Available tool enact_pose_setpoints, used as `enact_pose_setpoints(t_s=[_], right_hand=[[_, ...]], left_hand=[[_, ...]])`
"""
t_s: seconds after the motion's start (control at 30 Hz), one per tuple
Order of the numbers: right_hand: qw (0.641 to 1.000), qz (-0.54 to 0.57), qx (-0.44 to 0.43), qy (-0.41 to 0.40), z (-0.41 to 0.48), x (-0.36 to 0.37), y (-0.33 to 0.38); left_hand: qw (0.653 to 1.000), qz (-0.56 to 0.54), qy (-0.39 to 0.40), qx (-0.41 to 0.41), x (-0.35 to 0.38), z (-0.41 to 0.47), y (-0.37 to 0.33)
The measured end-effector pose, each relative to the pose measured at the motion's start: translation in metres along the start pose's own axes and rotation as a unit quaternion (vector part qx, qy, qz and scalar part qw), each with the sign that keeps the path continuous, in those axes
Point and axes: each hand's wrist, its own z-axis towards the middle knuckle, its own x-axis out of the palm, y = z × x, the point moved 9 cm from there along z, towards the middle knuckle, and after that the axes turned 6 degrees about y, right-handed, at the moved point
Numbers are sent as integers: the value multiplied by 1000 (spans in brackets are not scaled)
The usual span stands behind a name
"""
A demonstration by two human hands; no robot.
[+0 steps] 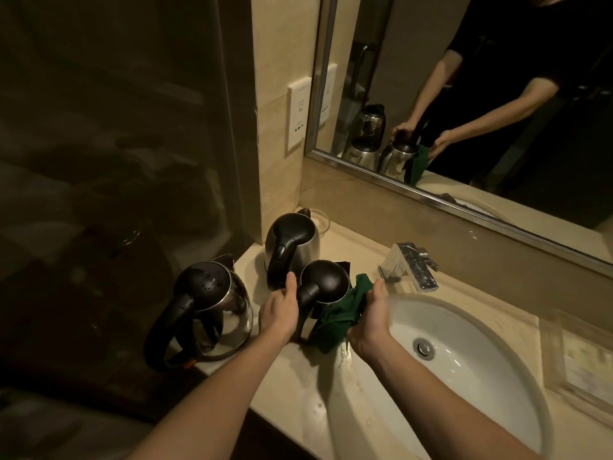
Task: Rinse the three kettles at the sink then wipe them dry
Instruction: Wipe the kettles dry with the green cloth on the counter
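Shiny steel kettles (300,249) with black plastic lids, soft green cloth (341,310), glossy white sink (481,327)

A: What fills the left of the frame?
B: A dark glass panel (116,127), glossy, with faint reflections.
A: And centre top?
B: A beige wall (278,44) with a white socket plate (299,116); to its right, a metal-framed mirror (371,78) above the beige stone counter (292,386). Dim, warm light.
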Motion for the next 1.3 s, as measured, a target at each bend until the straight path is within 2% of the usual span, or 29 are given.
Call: enact_pose_setpoints(t_s=[0.27,0.67,0.9,1.0,1.13,1.23,1.3], right_hand=[[1000,-19,-16,-14,19,17,22],[999,-29,-30,-25,-19,22,2],[997,-41,-58,-16,-41,22,-36],[997,-49,-52,-18,-55,29,-59],[998,-42,-43,-2,-71,46,-91],[999,-28,-38,1,-80,58,-107],[999,-25,-33,0,-81,62,-114]], left_hand=[[998,-34,51,-13,17,12,-18],[998,16,2,65,-27,-23,-22],[991,-8,3,133,-67,-56,-13],[987,-18,-37,158,-96,-68,-7],[973,5,-140,183,-145,-81,3],[968,-2,-213,136,-180,-80,25],[973,-41,-209,85,-193,-73,44]])
